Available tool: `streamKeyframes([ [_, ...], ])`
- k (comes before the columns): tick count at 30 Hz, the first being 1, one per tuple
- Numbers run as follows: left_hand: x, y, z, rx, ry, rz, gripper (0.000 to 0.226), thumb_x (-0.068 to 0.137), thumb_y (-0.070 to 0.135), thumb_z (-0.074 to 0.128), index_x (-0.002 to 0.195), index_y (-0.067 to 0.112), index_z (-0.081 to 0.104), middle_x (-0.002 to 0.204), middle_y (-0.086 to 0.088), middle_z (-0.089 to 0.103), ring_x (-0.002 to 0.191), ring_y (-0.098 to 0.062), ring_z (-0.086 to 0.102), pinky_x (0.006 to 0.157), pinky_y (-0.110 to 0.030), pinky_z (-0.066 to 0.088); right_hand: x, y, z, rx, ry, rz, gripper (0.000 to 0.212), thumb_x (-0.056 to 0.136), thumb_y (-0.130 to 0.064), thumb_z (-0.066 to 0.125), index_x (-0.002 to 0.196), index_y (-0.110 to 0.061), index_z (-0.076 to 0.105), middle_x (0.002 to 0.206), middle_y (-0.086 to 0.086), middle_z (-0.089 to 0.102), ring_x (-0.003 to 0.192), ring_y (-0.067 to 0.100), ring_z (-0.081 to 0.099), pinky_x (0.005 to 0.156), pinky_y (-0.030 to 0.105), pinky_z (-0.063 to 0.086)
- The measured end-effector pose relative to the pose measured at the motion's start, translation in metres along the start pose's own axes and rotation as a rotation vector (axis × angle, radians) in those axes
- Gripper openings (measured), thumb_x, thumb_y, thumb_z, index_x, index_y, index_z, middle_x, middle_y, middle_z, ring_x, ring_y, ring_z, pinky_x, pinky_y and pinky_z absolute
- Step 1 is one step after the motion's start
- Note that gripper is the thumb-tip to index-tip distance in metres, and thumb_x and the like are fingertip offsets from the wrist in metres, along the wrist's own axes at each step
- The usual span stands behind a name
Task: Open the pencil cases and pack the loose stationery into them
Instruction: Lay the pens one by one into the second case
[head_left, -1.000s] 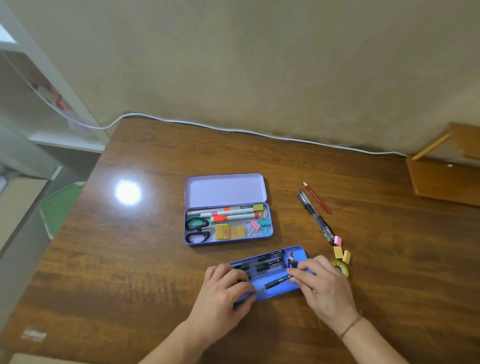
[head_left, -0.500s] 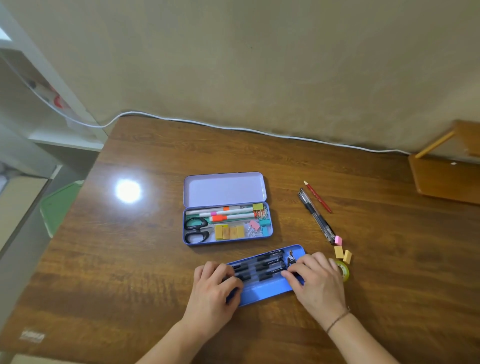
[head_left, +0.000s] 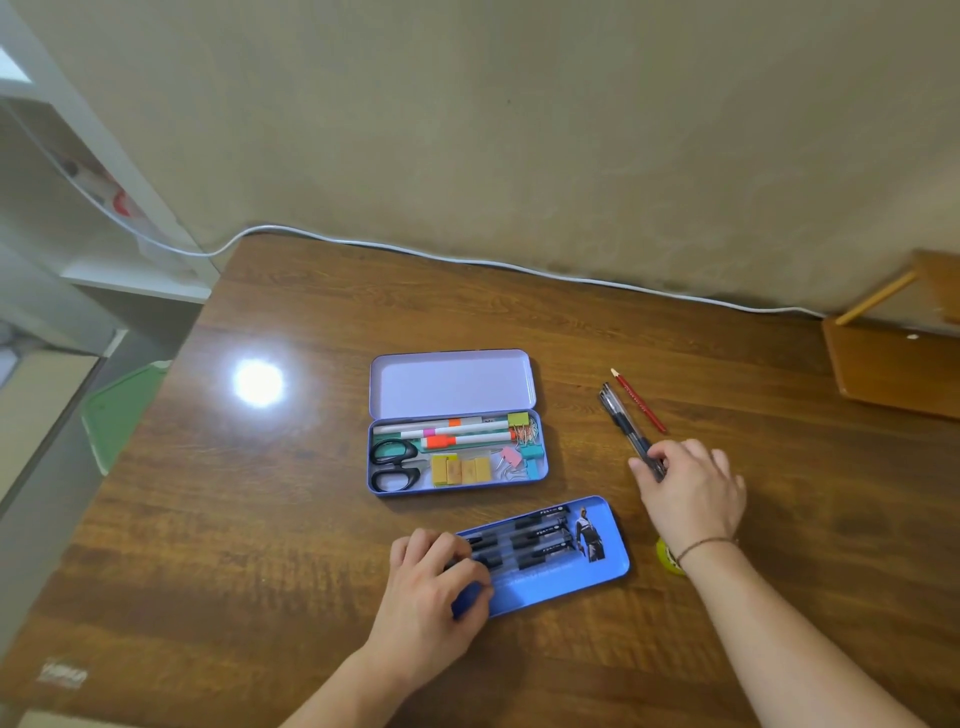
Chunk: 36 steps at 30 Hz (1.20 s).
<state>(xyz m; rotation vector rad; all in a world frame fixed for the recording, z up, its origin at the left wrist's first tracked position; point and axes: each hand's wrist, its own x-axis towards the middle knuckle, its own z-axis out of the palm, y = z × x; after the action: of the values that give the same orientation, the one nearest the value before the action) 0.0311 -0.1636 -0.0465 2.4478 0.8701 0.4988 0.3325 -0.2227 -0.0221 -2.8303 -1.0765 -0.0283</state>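
Right hand (head_left: 691, 491) off blue case (head_left: 561, 577) since earlier, now pinching clear pens (head_left: 626, 426) beside red pencil (head_left: 639, 401); erasers hidden under it. Left hand (head_left: 434, 584) curled on case's left end, covering black pens (head_left: 540, 538). Purple case (head_left: 457, 452) open behind.

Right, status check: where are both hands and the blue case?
Left hand holds blue case steady. Right hand grips clear pens. Red pencil loose beside them.

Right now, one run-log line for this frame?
left hand: holds blue case | right hand: grips clear pens | red pencil: loose | purple case: open
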Motion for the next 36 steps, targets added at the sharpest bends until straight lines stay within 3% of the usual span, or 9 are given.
streamKeyframes([
  [5, 0.005, 0.004, -0.003, -0.084, 0.133, -0.060, 0.005, 0.078, 0.026, 0.071, 0.083, 0.025, 0.067, 0.090, 0.009, 0.058, 0.088, -0.013, 0.046, 0.073, -0.038, 0.040, 0.004, -0.014, 0.003, -0.212, -0.037, -0.059, 0.021, 0.085, -0.049, 0.058, 0.087, -0.031, 0.069, 0.083, -0.009, 0.061, 0.078, 0.014, 0.038, 0.067, 0.033, 0.023],
  [9, 0.015, 0.005, -0.008, -0.187, 0.281, -0.155, 0.022, 0.082, 0.029, 0.064, 0.100, 0.018, 0.071, 0.103, 0.003, 0.062, 0.101, -0.014, 0.050, 0.085, -0.043, 0.042, -0.002, -0.016, -0.005, -0.086, 0.046, -0.095, 0.019, 0.089, -0.043, 0.056, 0.089, -0.029, 0.069, 0.084, -0.008, 0.061, 0.078, 0.012, 0.032, 0.067, 0.032, 0.024],
  [14, 0.020, -0.006, -0.018, -0.188, 0.331, -0.038, 0.045, 0.082, 0.032, 0.067, 0.124, 0.020, 0.055, 0.123, 0.004, 0.053, 0.114, -0.012, 0.046, 0.101, -0.033, 0.034, -0.050, -0.022, -0.022, 0.131, 0.107, -0.580, 0.019, 0.093, -0.038, 0.049, 0.088, -0.028, 0.064, 0.087, -0.012, 0.060, 0.084, 0.017, 0.047, 0.070, 0.029, 0.030],
  [18, 0.010, -0.013, -0.017, -0.080, 0.151, 0.130, 0.038, 0.081, 0.038, 0.072, 0.114, 0.027, 0.058, 0.101, 0.009, 0.064, 0.099, -0.019, 0.053, 0.087, -0.040, 0.039, -0.093, -0.030, -0.017, 0.147, 0.057, -0.728, 0.022, 0.092, -0.036, 0.045, 0.089, -0.027, 0.065, 0.093, -0.011, 0.062, 0.086, 0.019, 0.053, 0.070, 0.032, 0.034],
  [22, 0.001, -0.013, -0.014, -0.029, 0.174, 0.132, 0.015, 0.084, 0.031, 0.070, 0.096, 0.022, 0.067, 0.076, 0.013, 0.058, 0.081, -0.019, 0.051, 0.076, -0.038, 0.039, -0.111, -0.029, -0.010, 0.212, 0.027, -0.737, 0.022, 0.091, -0.031, 0.047, 0.087, -0.025, 0.068, 0.092, -0.010, 0.065, 0.084, 0.017, 0.059, 0.071, 0.029, 0.033],
  [31, -0.009, -0.010, -0.010, -0.019, 0.114, 0.098, 0.008, 0.083, 0.034, 0.071, 0.085, 0.027, 0.068, 0.076, 0.018, 0.060, 0.081, -0.014, 0.048, 0.077, -0.038, 0.036, -0.112, -0.019, 0.002, 0.268, -0.056, -0.722, 0.020, 0.090, -0.038, 0.052, 0.091, -0.027, 0.069, 0.090, -0.013, 0.065, 0.081, 0.011, 0.058, 0.070, 0.020, 0.036],
  [36, -0.016, -0.012, -0.002, 0.021, 0.111, 0.074, 0.009, 0.081, 0.038, 0.071, 0.085, 0.032, 0.065, 0.082, 0.020, 0.060, 0.091, -0.014, 0.051, 0.080, -0.039, 0.030, -0.110, -0.009, 0.007, 0.315, -0.098, -0.743, 0.014, 0.088, -0.032, 0.058, 0.092, -0.025, 0.069, 0.092, -0.011, 0.064, 0.085, 0.014, 0.060, 0.072, 0.024, 0.044],
])
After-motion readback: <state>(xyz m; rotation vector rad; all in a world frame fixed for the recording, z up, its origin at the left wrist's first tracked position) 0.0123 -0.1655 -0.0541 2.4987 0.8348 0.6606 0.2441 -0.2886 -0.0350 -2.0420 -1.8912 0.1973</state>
